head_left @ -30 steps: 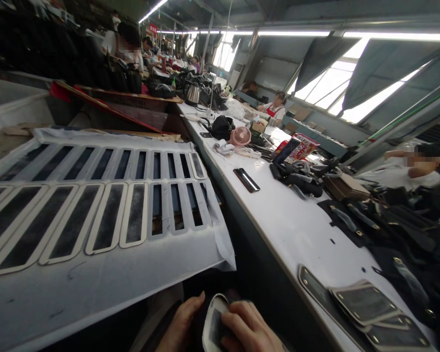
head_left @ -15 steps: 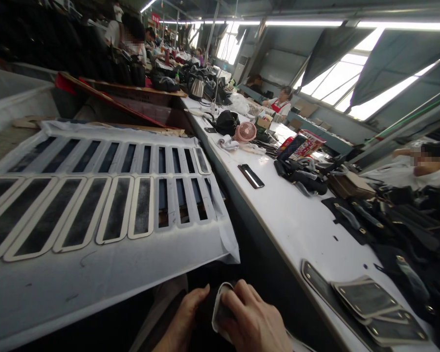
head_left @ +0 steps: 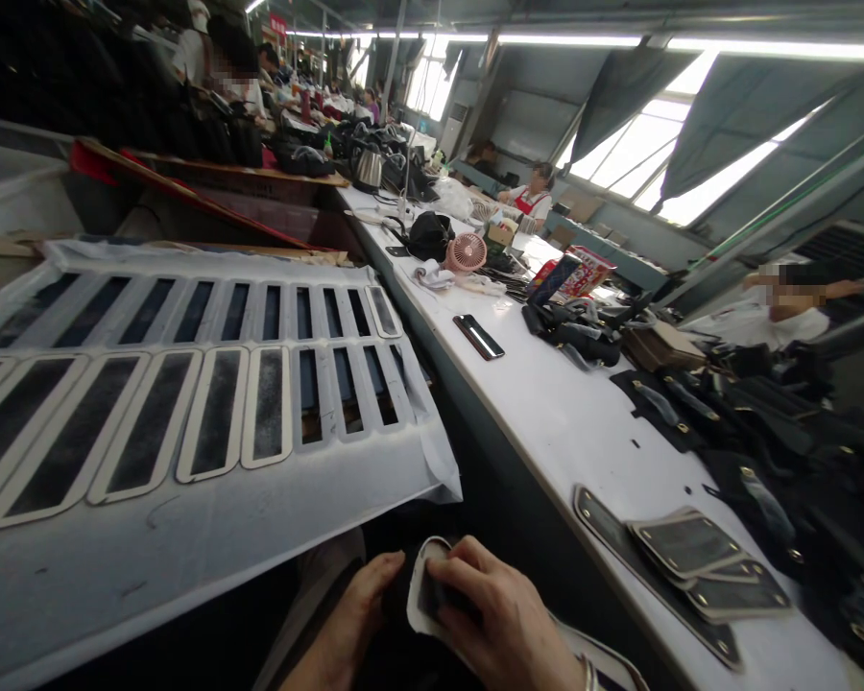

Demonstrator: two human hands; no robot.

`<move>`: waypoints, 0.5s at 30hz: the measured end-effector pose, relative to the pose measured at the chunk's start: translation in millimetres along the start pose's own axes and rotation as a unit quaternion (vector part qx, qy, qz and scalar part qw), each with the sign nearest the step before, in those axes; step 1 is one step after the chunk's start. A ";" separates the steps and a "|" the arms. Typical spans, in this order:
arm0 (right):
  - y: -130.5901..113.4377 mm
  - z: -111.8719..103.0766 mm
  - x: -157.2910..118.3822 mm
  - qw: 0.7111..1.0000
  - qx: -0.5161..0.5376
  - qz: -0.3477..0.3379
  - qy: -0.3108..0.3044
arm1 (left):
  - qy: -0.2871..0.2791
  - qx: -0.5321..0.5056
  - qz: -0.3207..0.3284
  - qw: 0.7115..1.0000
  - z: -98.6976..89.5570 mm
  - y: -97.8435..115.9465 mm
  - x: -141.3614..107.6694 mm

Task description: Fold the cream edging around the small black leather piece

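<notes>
My right hand point(head_left: 508, 605) is closed on a panel point(head_left: 419, 600) with a pale rounded border and a dark middle, its fingers pressed over the face. Beyond the wrist a pale-edged dark strip point(head_left: 605, 657) shows; whether it belongs to the same panel I cannot tell. Just left of the panel is my left hand point(head_left: 352, 609), thumb up and the other fingers curled out of sight against something dark. Ahead on the left, similar pale-bordered panels point(head_left: 266, 408) lie in a row on a whitish sheet point(head_left: 259, 537) with slot-like openings.
A white table point(head_left: 547, 437) runs along my right, with a dark gap before it. On it are stacked dark panels with brass-coloured studs point(head_left: 691, 547), a phone point(head_left: 479, 336), a pink fan point(head_left: 467, 251) and black bag parts point(head_left: 734, 413). Several people work farther off.
The view has turned slightly to the right, so the surroundings slide left. My right hand remains on the panel, which is tilted a little differently; more of the strip shows beyond the wrist.
</notes>
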State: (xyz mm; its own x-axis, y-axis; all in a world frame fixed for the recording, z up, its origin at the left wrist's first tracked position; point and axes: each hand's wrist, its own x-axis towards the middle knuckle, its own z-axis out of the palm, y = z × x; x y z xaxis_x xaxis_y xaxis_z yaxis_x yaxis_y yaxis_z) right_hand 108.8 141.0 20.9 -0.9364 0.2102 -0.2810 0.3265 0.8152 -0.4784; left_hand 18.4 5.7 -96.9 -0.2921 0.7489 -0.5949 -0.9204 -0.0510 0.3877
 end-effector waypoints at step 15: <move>-12.3 0.1 2.2 0.998 -0.068 -0.011 0.009 | 0.039 0.040 -0.039 0.998 -15.3 -10.3 6.9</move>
State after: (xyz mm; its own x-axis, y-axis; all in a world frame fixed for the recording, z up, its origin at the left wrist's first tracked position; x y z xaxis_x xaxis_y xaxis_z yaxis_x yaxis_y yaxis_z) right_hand 102.6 131.3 26.1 -0.9456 0.2009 -0.2558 0.2872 0.8847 -0.3672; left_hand 21.9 1.3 -115.8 -0.2423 0.6952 -0.6768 -0.9186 0.0602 0.3907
